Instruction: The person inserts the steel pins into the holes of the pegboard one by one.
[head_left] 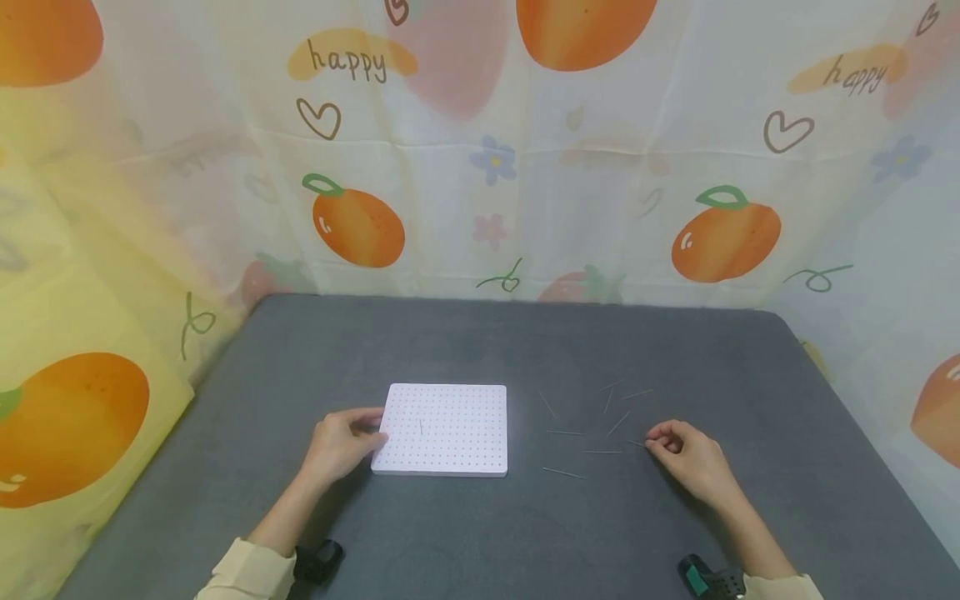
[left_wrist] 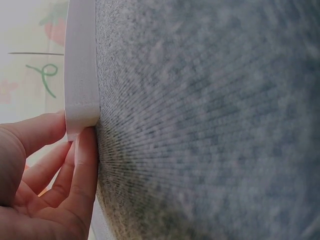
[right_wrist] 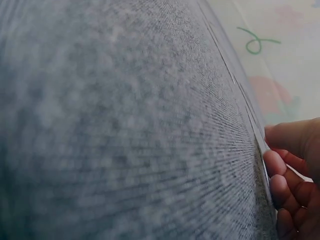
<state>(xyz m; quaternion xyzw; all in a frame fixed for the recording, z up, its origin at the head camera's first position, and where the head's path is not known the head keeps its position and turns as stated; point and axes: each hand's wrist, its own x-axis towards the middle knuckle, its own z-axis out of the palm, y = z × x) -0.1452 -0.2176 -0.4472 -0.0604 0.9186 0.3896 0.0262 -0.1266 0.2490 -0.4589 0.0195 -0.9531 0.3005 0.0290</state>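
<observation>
A white board (head_left: 442,454) with rows of small holes lies on the grey table. One thin metal needle (head_left: 421,427) stands in it, left of the middle. My left hand (head_left: 341,446) grips the board's left edge, the thumb on top and fingers against the side; the left wrist view shows the fingertips at the board's corner (left_wrist: 82,112). Off to the right, my right hand (head_left: 690,458) pinches the end of another needle (head_left: 636,443) close over the table, thumb and forefinger together. In the right wrist view the fingers (right_wrist: 280,185) curl low at the cloth.
Several loose needles (head_left: 564,432) lie scattered on the dark grey tabletop (head_left: 480,342) between the board and my right hand. A printed curtain (head_left: 570,208) hangs behind the far table edge and along the left and right sides.
</observation>
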